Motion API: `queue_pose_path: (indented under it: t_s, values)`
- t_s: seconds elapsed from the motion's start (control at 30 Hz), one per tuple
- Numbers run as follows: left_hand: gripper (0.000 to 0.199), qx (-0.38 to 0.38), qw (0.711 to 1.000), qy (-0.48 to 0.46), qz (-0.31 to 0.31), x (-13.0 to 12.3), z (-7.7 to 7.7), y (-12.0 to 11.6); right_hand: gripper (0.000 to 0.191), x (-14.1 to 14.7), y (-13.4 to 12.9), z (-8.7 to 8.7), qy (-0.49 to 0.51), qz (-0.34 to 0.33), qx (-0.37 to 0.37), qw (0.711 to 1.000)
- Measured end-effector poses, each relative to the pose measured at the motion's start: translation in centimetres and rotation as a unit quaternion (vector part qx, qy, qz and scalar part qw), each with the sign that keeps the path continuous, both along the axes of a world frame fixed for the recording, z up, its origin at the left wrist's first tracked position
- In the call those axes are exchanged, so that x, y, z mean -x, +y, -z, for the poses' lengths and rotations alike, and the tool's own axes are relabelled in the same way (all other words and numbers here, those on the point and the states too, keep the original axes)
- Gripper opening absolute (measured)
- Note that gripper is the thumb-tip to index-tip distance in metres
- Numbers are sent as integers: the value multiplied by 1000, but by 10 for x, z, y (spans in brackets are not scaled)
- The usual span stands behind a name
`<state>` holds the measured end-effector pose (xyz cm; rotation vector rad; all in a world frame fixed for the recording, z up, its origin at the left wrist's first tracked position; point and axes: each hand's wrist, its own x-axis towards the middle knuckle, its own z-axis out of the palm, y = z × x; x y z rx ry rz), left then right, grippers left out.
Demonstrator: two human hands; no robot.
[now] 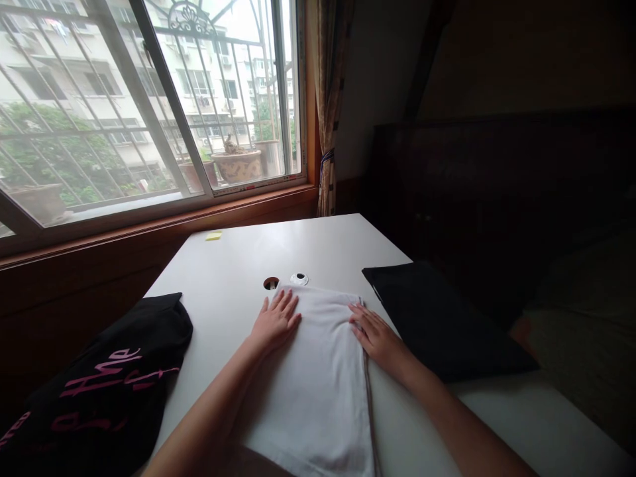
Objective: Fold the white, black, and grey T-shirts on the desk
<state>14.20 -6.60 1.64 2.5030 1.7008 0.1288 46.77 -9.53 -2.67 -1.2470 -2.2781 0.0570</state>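
A white folded cloth [313, 377] lies lengthwise on the white table [298, 242], its far edge near a round hole in the tabletop. My left hand [276, 320] rests flat on the cloth's far left corner with its fingers spread. On the far right edge of the cloth lies my right hand [378, 334], fingers extended and slightly apart, beside small wrinkles in the fabric. Neither hand is closed around the cloth. The near end of the cloth runs down to the bottom of the view.
A black garment with pink lettering [114, 384] hangs over the table's left edge. Dark folded fabric [447, 318] lies at the right. Farther back are a white ring-shaped cap [299, 279], the open hole [271, 283] and a yellow note [213, 236]. A window [238, 99] stands beyond.
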Motion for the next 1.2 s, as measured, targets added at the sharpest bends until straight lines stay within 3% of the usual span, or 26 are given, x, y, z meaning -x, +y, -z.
queue_pose_path:
  t_s: [0.13, 0.33, 0.67, 0.8, 0.93, 1.07, 1.2]
  values:
    - [62, -5, 999, 2, -51, 26, 0, -5, 39, 0, 0, -2, -7, 21, 12, 1000]
    - [59, -10, 997, 2, -78, 52, 2, -30, 46, -1, 2, 1, -17, 55, 35, 998]
    - [55, -22, 992, 17, -124, 56, 10, -92, 53, -4, 5, 7, -23, 108, 31, 993]
    - [53, -37, 991, 1, -127, 62, 14, -102, 52, -2, 1, 1, -15, 93, 36, 995]
    - [51, -55, 991, -14, -124, 71, 18, -94, 51, 7, -7, -16, 14, 61, 33, 998]
    - [51, -61, 991, -10, -120, 78, 22, -88, 50, 26, -21, -35, 6, -57, 41, 998]
    - [52, -67, 991, -4, -117, 82, 28, -88, 55, 41, -31, -40, -24, -145, 91, 985]
